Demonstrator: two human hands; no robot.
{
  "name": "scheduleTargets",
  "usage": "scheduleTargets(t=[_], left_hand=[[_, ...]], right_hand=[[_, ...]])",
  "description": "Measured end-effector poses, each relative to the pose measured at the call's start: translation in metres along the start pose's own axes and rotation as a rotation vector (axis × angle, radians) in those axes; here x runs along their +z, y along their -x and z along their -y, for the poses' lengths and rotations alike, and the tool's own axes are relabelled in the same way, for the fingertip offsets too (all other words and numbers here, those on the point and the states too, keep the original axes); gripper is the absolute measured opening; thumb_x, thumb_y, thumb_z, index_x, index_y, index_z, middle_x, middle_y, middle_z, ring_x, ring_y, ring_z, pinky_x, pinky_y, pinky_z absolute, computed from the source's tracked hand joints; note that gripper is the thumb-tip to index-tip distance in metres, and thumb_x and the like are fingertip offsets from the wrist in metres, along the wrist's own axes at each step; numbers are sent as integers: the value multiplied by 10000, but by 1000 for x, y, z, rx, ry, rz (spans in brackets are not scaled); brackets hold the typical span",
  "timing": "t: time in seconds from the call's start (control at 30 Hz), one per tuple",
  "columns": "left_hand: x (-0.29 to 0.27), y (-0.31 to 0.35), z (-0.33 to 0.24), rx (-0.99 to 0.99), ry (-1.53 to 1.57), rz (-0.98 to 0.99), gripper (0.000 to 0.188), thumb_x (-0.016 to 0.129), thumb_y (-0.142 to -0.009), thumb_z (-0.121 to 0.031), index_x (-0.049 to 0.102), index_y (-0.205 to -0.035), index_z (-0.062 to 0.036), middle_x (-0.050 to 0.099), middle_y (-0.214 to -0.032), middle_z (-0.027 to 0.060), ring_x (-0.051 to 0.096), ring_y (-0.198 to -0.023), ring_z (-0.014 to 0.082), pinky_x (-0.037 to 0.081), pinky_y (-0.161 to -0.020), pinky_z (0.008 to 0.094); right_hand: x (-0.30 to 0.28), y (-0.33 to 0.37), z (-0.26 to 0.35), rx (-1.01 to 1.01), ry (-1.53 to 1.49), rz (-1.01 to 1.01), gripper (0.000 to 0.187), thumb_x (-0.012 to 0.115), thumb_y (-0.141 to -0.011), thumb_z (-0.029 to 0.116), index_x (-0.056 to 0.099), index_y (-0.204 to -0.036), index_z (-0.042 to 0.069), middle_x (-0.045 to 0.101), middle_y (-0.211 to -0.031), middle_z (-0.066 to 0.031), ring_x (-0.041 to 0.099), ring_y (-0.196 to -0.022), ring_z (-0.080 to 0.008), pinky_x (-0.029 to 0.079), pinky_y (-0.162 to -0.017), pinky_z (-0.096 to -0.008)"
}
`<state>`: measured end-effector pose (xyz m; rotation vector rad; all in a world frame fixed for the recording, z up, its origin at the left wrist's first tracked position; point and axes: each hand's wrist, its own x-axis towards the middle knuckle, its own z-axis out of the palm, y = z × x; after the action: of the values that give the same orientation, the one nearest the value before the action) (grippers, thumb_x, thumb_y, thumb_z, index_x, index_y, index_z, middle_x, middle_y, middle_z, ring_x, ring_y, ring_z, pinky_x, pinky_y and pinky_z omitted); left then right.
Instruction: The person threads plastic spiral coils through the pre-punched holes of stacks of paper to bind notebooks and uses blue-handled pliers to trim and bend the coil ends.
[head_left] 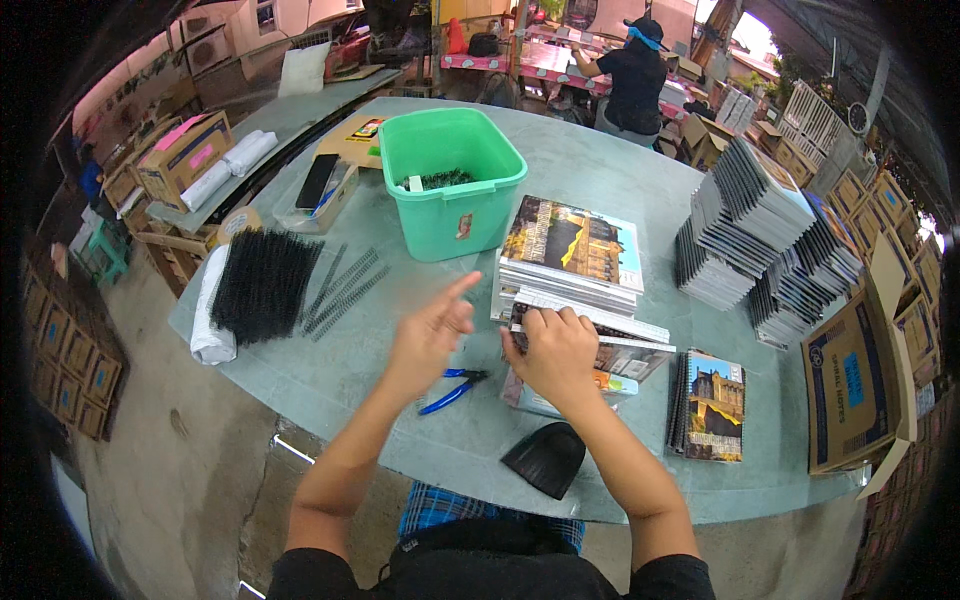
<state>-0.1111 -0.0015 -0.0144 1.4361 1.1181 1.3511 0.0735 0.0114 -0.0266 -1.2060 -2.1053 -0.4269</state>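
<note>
My right hand (560, 355) is closed on the edge of a notebook (635, 357), which stands tilted in front of a notebook stack (572, 245) with a castle-like building on its cover. My left hand (433, 328) hovers left of it, a little blurred, index finger stretched out and nothing seen in it. Blue-handled pliers (455, 392) lie on the table below that hand. Under the held notebook is a light-coloured box (540, 396), partly hidden. A black curved object (546, 460) rests near the front edge.
A green bin (450, 215) holding black bits stands behind my hands. Black spiral coils (265, 285) are bundled at left, several loose coils (345, 290) beside them. Bound notebooks (712, 405), tall notebook stacks (745, 225) and an open carton (850, 380) occupy the right. Another person (635, 85) works beyond.
</note>
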Motion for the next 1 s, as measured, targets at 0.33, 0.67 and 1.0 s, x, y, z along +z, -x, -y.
scheduleTargets(t=[0.33, 0.67, 1.0], left_hand=[[36, 17, 15, 245, -368, 33, 149, 662, -818, -98, 637, -932, -5, 655, -754, 90, 612, -667, 110, 480, -598, 257], [32, 3, 6, -628, 487, 243, 344, 449, -962, -345, 540, -828, -41, 488, -558, -8, 404, -368, 67, 302, -301, 208], [31, -5, 27, 279, -278, 78, 246, 599, -881, -248, 575, -951, -13, 517, -601, 36, 537, -564, 149, 442, -532, 256]], right_hand=[[-24, -11, -18, 119, -369, 397, 168, 629, -766, 161, 640, -899, 58, 649, -797, -160, 631, -745, -328, 499, -660, -410], [-26, -1, -16, 64, -436, 234, 138, 601, -773, 89, 637, -899, 44, 639, -780, -154, 621, -742, -325, 490, -660, -415], [-27, -4, -13, 61, -411, 247, 156, 631, -766, 87, 643, -919, 61, 650, -809, -121, 624, -752, -307, 488, -655, -399]])
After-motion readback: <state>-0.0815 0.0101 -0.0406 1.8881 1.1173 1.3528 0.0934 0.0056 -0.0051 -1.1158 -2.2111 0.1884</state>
